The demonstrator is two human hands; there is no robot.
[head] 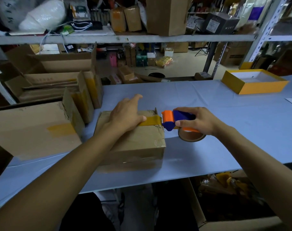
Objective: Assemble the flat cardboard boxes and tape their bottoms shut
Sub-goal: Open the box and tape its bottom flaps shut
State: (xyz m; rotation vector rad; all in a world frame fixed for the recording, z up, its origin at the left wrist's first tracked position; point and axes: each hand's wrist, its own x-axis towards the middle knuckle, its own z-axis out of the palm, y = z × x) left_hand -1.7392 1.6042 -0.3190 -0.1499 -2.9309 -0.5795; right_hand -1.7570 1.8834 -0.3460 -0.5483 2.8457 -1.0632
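Your left hand (125, 114) lies flat, fingers straight, pressing the brown tape strip (150, 121) onto the cardboard box (135, 144) standing near the table's (225, 130) front edge. Your right hand (197, 121) has its fingers curled round the orange-and-blue tape dispenser (177, 120) just past the box's right edge, the strip running between them. A taped box (33, 129) sits at the left edge.

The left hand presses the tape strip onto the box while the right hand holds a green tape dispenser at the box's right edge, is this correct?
Not quite: the head view shows the tape dispenser in the right hand is orange and blue, not green. The left hand does press the tape strip onto the box.
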